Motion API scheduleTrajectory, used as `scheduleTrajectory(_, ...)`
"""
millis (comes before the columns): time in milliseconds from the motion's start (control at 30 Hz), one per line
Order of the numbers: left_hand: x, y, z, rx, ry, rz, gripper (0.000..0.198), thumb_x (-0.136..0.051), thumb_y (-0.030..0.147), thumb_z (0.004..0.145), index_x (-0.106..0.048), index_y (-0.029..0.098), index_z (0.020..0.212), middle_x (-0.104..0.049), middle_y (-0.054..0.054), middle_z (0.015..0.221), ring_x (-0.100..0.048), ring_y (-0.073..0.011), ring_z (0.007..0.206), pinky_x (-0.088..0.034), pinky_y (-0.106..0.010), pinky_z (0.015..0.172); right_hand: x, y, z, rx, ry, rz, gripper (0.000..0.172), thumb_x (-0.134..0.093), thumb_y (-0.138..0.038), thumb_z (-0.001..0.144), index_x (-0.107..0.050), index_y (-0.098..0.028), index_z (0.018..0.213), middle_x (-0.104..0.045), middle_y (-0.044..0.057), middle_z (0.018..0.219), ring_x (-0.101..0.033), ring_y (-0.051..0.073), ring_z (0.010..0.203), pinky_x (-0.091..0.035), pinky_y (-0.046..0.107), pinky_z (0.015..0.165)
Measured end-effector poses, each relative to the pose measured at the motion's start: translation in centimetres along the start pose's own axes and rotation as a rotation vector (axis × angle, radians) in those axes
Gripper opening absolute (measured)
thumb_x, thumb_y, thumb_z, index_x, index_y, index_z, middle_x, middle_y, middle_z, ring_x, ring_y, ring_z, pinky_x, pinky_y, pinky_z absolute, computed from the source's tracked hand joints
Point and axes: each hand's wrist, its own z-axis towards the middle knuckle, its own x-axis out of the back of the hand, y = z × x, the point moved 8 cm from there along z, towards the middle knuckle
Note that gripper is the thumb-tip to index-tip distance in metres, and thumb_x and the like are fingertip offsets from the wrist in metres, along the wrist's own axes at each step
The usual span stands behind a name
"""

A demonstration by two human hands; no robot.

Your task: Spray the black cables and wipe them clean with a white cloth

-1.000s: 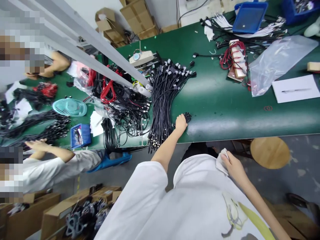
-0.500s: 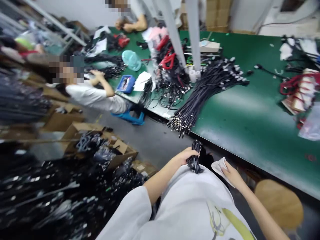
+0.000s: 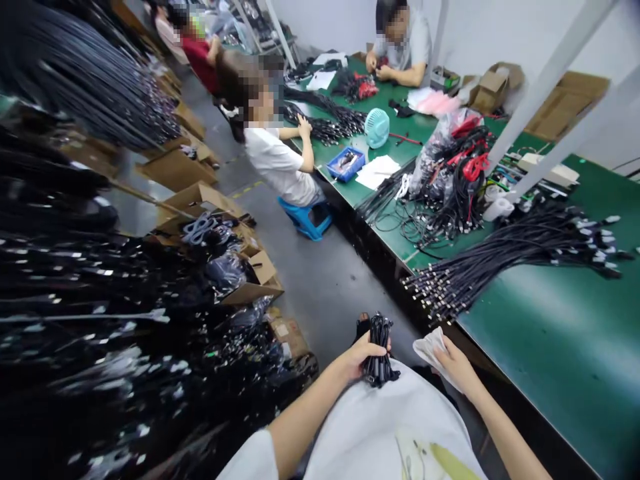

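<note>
A folded bundle of black cables is gripped in my left hand, close in front of my body, with the fingers wrapped round its middle. My right hand pinches a crumpled white cloth a little to the right, beside the table edge; part of the fingers is hidden behind the cloth. On the green table ahead lies a large bunch of long black cables, its metal ends at the near edge. The two hands are apart from each other.
The green table runs along my right, with a cable heap, a turquoise fan and a blue tray. A person sits on a blue stool; another person works opposite. Cardboard boxes and hanging cables line the left.
My view has turned left, so the table and its cables stand further right and more of the aisle shows. Both hands still hold the cable bundle and the cloth.
</note>
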Motion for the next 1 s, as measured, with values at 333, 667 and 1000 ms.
scheduleTrajectory(333, 11.3, 17.1, -2.4, 0.054, -0.150, 0.083, 0.071, -0.073, 0.004, 0.052, -0.048, 0.012, 0.119, -0.068, -0.018, 0.110, -0.065, -0.0291, 0.102, -0.047, -0.044, 0.090, 3.1, -22.4, 21.1, 0.217, 0.386, -0.298, 0.055, -0.045, -0.050, 0.089, -0.051, -0.013, 0.130, -0.059, 0.017, 0.126, -0.055, 0.029, 0.116, -0.040, 0.042, 0.104)
scheduleTrajectory(667, 20.0, 30.6, 1.1, -0.235, 0.209, 0.025, 0.060, -0.078, 0.022, 0.061, -0.053, 0.018, 0.115, -0.065, -0.005, 0.084, -0.060, -0.0186, 0.078, -0.045, -0.032, 0.078, 7.2, -28.1, 40.0, 0.149, 0.529, -0.421, 0.073, -0.054, -0.048, 0.077, -0.046, -0.004, 0.134, -0.034, 0.031, 0.144, -0.031, 0.043, 0.137, -0.026, 0.055, 0.112)
scheduleTrajectory(1000, 18.2, 42.6, 10.8, -0.313, 0.246, -0.334, 0.053, -0.079, 0.023, 0.061, -0.059, 0.021, 0.110, -0.062, -0.006, 0.090, -0.061, -0.0201, 0.081, -0.048, -0.037, 0.083, -16.6, -39.7, 40.8, 0.203, -0.465, 0.016, 0.045, -0.049, -0.050, 0.093, -0.064, -0.019, 0.123, -0.062, 0.010, 0.126, -0.059, 0.023, 0.118, -0.044, 0.036, 0.106)
